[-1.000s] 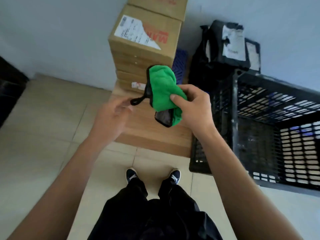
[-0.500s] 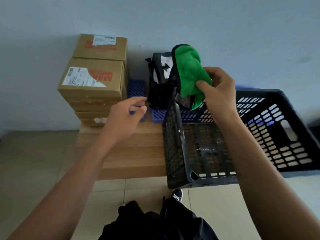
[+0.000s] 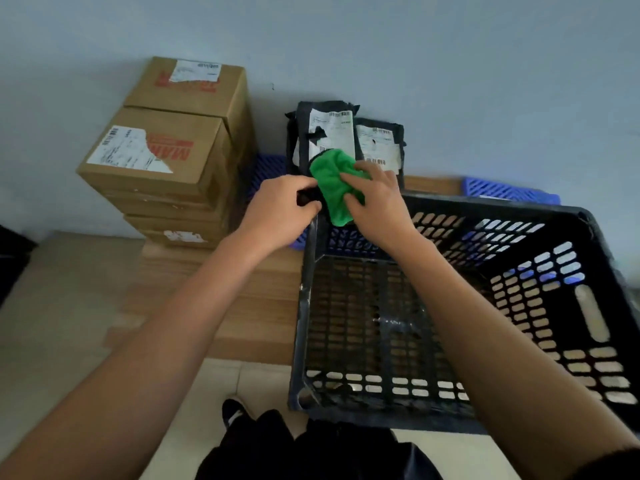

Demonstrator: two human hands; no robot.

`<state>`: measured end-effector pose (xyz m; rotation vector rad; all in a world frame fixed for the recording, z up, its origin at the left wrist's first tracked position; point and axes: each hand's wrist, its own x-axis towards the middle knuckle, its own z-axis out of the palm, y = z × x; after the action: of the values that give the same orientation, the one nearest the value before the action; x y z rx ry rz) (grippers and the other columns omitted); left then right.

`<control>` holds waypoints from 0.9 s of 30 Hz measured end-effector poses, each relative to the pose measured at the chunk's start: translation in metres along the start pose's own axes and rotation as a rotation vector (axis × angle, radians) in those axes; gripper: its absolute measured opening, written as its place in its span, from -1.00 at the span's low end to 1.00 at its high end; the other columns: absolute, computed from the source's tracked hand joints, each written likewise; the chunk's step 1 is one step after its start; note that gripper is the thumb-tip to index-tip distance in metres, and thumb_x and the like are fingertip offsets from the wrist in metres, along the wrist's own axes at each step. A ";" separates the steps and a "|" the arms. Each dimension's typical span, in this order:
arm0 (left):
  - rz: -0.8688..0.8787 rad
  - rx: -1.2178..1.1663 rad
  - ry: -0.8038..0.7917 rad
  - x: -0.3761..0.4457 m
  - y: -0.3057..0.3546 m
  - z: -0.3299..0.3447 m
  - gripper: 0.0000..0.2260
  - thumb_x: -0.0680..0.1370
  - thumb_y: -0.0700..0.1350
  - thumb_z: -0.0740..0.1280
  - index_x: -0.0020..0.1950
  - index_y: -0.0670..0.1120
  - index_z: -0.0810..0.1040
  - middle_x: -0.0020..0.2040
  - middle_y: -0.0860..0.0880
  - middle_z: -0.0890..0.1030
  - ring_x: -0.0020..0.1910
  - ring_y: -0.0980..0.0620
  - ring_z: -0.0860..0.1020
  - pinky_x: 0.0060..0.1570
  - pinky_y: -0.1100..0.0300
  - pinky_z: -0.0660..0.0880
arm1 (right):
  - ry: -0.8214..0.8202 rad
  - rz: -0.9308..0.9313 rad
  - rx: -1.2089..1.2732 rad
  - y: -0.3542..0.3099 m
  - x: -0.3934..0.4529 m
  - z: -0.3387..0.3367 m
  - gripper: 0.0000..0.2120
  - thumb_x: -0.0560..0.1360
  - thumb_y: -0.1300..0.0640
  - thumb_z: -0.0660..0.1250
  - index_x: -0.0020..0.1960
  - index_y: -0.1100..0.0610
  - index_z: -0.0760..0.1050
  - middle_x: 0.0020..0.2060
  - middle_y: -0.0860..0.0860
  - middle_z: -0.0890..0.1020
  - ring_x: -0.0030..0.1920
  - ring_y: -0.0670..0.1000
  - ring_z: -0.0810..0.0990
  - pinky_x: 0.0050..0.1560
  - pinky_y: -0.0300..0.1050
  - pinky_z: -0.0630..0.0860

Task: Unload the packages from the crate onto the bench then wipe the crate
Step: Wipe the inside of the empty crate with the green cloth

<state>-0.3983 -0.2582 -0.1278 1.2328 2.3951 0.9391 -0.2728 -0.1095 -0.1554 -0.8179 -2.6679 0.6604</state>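
Head view: black crate (image 3: 450, 306) sits on the counter (image 3: 256, 306), below and nearer than both hands, with no packages visible inside. Cardboard boxes (image 3: 166, 157) stand stacked beyond the left hand; black mailer packages (image 3: 346, 133) lean against the wall just behind both hands. Right hand (image 3: 377, 206) grips the green cloth (image 3: 334, 188) above the crate's far left corner. Left hand (image 3: 277, 213) pinches the cloth's dark edge. Risk: a bunched cloth may snag on the lattice openings and wipe unevenly.
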 end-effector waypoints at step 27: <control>-0.026 0.375 0.072 0.012 0.008 0.049 -0.56 0.59 -0.22 0.38 0.49 -0.08 0.50 0.39 0.00 0.49 0.36 -0.08 0.46 0.26 -0.09 0.50 | 0.448 0.072 -0.247 0.117 -0.039 -0.015 -0.65 0.50 0.26 0.33 0.27 0.13 0.62 0.25 0.06 0.61 0.17 0.22 0.44 0.06 0.10 0.33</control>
<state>-0.3747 -0.2244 -0.1587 1.3034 2.7241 0.5477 -0.1815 -0.0408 -0.2054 -0.9940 -2.3402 0.1339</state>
